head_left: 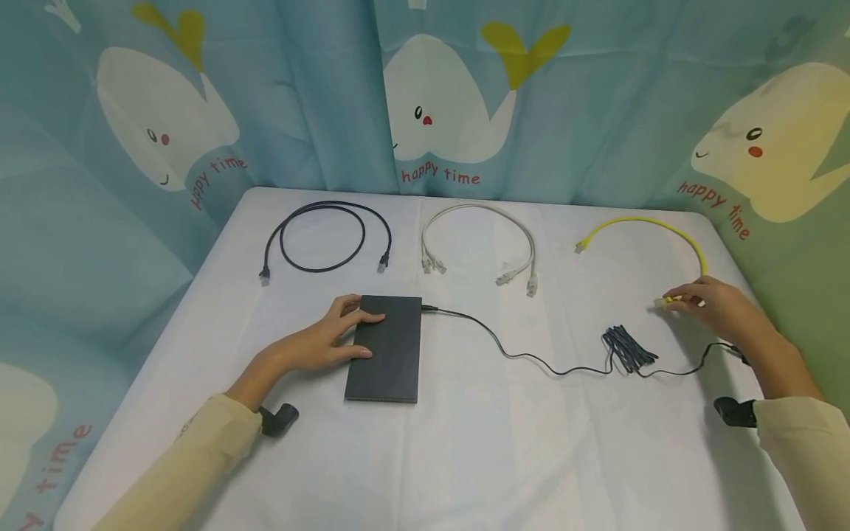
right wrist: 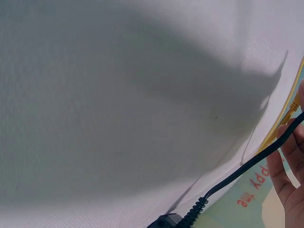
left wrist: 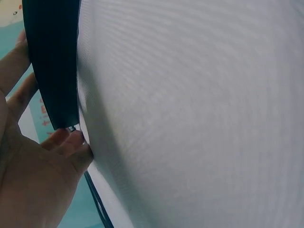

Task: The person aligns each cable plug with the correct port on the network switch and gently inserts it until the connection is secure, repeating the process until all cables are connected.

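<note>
My left hand (head_left: 315,343) rests on a flat black box (head_left: 392,361) at the table's middle. Its thumb and index finger lie on the top face; the other fingers reach the far left corner, where the left wrist view shows their tips (left wrist: 76,142) by the tablecloth. A thin black power lead (head_left: 471,318) runs into the box's right side. Over at the right, my right hand (head_left: 724,306) pinches one plug end of a yellow network cable (head_left: 664,223), slightly above the table. The cable's other plug (head_left: 581,245) lies farther back. In the right wrist view the fingers (right wrist: 289,147) are partly cut off.
A coiled black network cable (head_left: 364,228) lies at the back left, and light grey network cables (head_left: 531,247) at the back middle. The power lead's bundled part (head_left: 627,349) sits left of my right forearm. Whale-print curtains (head_left: 319,96) border the white table (head_left: 518,457).
</note>
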`<state>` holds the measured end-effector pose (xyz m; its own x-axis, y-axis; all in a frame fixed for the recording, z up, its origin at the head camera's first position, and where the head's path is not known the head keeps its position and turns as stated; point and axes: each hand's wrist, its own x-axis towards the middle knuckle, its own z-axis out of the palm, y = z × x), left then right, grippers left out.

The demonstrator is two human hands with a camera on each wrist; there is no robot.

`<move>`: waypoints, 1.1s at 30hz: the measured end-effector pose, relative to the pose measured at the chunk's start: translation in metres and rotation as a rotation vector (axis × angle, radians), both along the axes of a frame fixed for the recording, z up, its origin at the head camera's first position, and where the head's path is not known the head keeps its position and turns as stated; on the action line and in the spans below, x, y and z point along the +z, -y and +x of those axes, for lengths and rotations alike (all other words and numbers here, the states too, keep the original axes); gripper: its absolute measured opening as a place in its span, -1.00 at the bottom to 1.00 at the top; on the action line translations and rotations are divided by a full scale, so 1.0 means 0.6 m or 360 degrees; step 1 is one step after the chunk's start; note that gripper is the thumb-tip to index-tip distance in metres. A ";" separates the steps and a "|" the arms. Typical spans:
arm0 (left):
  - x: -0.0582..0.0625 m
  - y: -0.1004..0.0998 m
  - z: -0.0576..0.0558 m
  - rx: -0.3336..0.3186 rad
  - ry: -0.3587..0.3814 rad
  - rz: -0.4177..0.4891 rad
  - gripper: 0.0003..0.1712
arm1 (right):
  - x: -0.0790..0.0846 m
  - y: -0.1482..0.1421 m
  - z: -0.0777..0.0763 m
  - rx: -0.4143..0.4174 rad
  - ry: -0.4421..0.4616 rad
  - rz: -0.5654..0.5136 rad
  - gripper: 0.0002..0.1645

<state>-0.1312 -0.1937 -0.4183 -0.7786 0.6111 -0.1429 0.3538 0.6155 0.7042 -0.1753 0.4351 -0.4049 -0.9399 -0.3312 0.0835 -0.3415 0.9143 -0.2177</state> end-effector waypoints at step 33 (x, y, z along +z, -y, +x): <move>0.000 -0.001 0.000 0.0011 -0.0030 -0.0026 -0.33 | 0.000 0.031 -0.010 0.0003 0.0085 -0.0032 -0.80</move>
